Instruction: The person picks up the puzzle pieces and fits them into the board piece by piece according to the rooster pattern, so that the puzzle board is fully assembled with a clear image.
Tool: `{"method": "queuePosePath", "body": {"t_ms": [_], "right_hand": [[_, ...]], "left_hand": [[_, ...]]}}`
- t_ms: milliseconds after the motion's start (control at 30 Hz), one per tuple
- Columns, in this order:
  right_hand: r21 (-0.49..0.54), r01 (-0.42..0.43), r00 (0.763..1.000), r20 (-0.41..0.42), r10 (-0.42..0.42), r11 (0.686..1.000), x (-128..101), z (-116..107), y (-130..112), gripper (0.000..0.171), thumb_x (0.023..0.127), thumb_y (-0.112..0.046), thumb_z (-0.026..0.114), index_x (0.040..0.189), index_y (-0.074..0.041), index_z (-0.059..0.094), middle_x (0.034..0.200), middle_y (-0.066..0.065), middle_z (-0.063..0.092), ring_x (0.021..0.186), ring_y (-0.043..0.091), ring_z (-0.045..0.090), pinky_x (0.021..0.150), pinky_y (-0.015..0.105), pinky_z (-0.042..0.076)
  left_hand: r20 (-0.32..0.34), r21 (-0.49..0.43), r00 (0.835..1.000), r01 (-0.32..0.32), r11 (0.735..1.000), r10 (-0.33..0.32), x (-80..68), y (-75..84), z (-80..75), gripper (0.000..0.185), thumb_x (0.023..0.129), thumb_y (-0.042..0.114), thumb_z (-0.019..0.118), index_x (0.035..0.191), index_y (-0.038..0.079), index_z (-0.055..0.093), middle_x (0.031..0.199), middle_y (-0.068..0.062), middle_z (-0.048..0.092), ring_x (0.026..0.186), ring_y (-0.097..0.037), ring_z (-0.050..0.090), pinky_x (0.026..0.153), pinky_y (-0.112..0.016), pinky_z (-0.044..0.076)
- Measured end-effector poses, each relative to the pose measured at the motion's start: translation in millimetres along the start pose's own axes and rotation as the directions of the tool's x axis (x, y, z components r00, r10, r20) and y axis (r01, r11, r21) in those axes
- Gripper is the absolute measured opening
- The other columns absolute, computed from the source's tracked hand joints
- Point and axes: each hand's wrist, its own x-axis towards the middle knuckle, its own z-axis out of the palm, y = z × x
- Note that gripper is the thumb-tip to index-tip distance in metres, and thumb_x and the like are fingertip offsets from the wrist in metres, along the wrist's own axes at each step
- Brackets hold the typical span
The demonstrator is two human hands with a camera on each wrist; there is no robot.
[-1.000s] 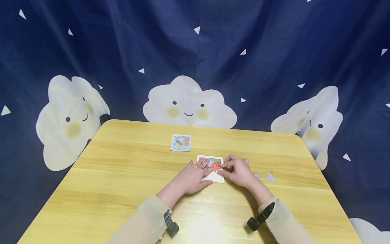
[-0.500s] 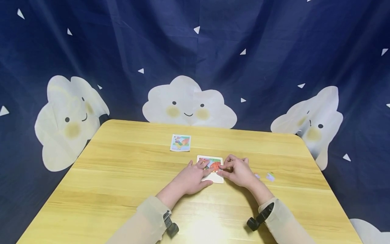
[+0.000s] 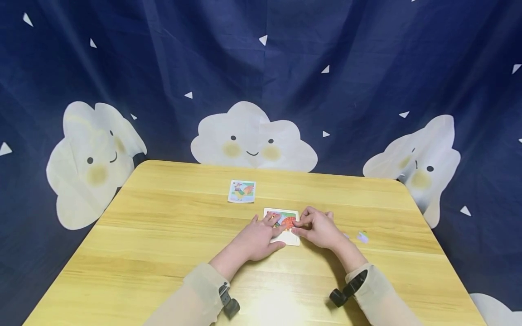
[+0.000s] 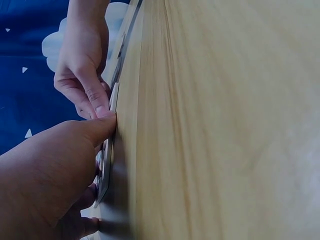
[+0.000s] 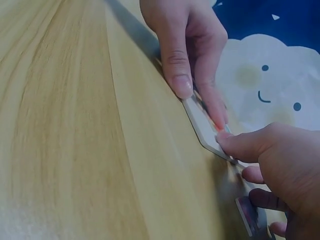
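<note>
A jigsaw puzzle board (image 3: 291, 239) with a white frame lies mid-table, showing a red and green picture in its upper part and bare white below. My left hand (image 3: 256, 237) rests over its left side, fingers spread across the picture and thumb at the near edge. At the right edge, my right hand (image 3: 320, 230) pinches a puzzle piece (image 3: 288, 222) with orange-red print between thumb and index finger, the other fingers bent. The right wrist view shows my right thumb (image 5: 245, 145) on the frame's corner, close to the left index finger. The fingers hide part of the picture.
Loose puzzle pieces (image 3: 362, 236) lie right of my right hand, one partly behind the wrist. A square picture card (image 3: 242, 191) of a rooster lies beyond the board. The wooden table (image 3: 163, 235) ends at a dark blue curtain (image 3: 228, 59) with clouds.
</note>
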Motion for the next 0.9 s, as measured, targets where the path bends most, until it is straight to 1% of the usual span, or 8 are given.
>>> {"method": "queuePosePath", "body": {"t_ms": [300, 533, 700, 767, 900], "right_hand": [[0.01, -0.011, 1.0, 0.001, 0.011, 1.0, -2, 4, -1, 0.021, 0.092, -0.033, 0.086, 0.105, -0.018, 0.086, 0.093, -0.012, 0.058, 0.077, 0.007, 0.051, 0.081, 0.045, 0.024], [0.025, -0.011, 1.0, -0.01, 0.011, 1.0, -2, 4, 2, 0.02, 0.091, -0.031, 0.087, 0.106, -0.017, 0.086, 0.094, -0.012, 0.058, 0.079, 0.009, 0.053, 0.081, 0.046, 0.023], [0.028, -0.012, 1.0, -0.01, 0.013, 1.0, -2, 2, 4, 0.022, 0.092, -0.032, 0.086, 0.107, -0.016, 0.086, 0.095, -0.01, 0.058, 0.08, 0.009, 0.053, 0.082, 0.047, 0.022], [0.023, -0.01, 1.0, -0.009, 0.01, 1.0, -2, 3, 5, 0.023, 0.092, -0.033, 0.085, 0.108, -0.016, 0.086, 0.095, -0.01, 0.058, 0.081, 0.008, 0.053, 0.082, 0.047, 0.022], [0.026, -0.011, 1.0, -0.01, 0.012, 1.0, -1, 3, 5, 0.023, 0.092, -0.033, 0.086, 0.107, -0.017, 0.086, 0.095, -0.011, 0.059, 0.081, 0.009, 0.053, 0.082, 0.047, 0.021]], "left_hand": [[-0.003, -0.03, 1.0, 0.008, 1.0, -0.008, -2.5, -1.8, 2.2, 0.065, 0.108, 0.058, 0.05, 0.163, 0.024, 0.044, 0.171, -0.007, 0.029, 0.158, -0.032, 0.025, 0.122, -0.063, 0.026], [-0.017, -0.016, 1.0, -0.021, 1.0, 0.021, -0.9, -4.5, -0.8, 0.069, 0.107, 0.058, 0.053, 0.165, 0.022, 0.041, 0.17, -0.007, 0.03, 0.157, -0.029, 0.027, 0.121, -0.062, 0.029], [-0.033, -0.075, 0.999, -0.042, 0.996, 0.04, -3.7, -9.0, -3.9, 0.07, 0.106, 0.055, 0.057, 0.166, 0.022, 0.039, 0.172, -0.008, 0.027, 0.158, -0.028, 0.025, 0.122, -0.06, 0.028], [-0.04, -0.095, 0.998, -0.045, 0.994, 0.042, -5.8, -12.7, -4.3, 0.071, 0.106, 0.054, 0.058, 0.166, 0.022, 0.038, 0.173, -0.007, 0.024, 0.158, -0.028, 0.023, 0.123, -0.059, 0.027], [-0.059, -0.125, 0.997, -0.046, 0.991, 0.039, -11.8, -22.3, -6.2, 0.073, 0.105, 0.054, 0.059, 0.165, 0.018, 0.039, 0.174, -0.006, 0.021, 0.159, -0.029, 0.021, 0.124, -0.059, 0.024]]}}
